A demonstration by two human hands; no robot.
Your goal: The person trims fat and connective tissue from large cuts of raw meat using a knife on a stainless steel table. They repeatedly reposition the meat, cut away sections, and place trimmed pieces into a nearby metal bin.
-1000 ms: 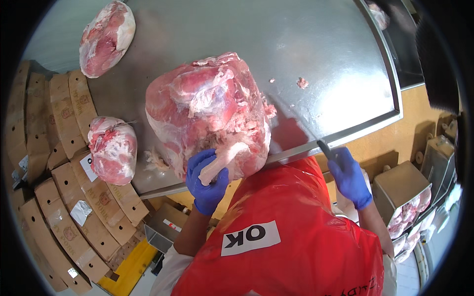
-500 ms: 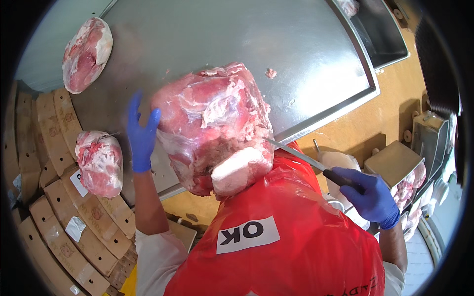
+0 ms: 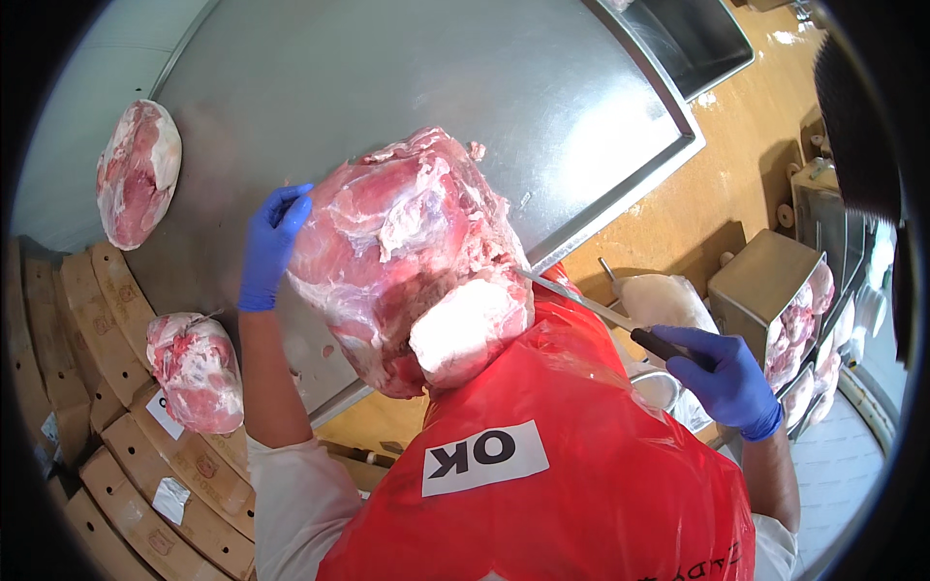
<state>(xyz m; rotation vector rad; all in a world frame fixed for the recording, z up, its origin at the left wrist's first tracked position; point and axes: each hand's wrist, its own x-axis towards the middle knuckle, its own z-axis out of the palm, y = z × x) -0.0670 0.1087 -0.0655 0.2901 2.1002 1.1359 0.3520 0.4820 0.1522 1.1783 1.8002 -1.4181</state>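
Note:
A large raw cut of meat (image 3: pixel 387 242), red with white fat and a pale slab on its near side, lies at the near edge of the steel table (image 3: pixel 426 68). My left hand (image 3: pixel 269 247), in a blue glove, is at its upper left edge, fingers bent together and tips against the meat. Gloved in blue too, my right hand (image 3: pixel 722 378) is closed round the black handle of a knife (image 3: pixel 591 306). The blade points left, and its tip meets the right side of the meat near the pale slab; whether it is sunk in is hard to see.
Two smaller meat pieces (image 3: pixel 139 174) (image 3: pixel 197 373) lie at the left. Stacked cardboard boxes (image 3: pixel 155 484) fill the lower left. A dark steel tray (image 3: pixel 688 44) stands at the far right, and a metal bin (image 3: pixel 760 281) beside more meat at the right. My red apron (image 3: pixel 581 455) touches the meat.
My left hand's spread fingers have bent in together at the meat's edge. My view has shifted, so the table and smaller pieces sit differently. The knife tip stays at the meat's right side.

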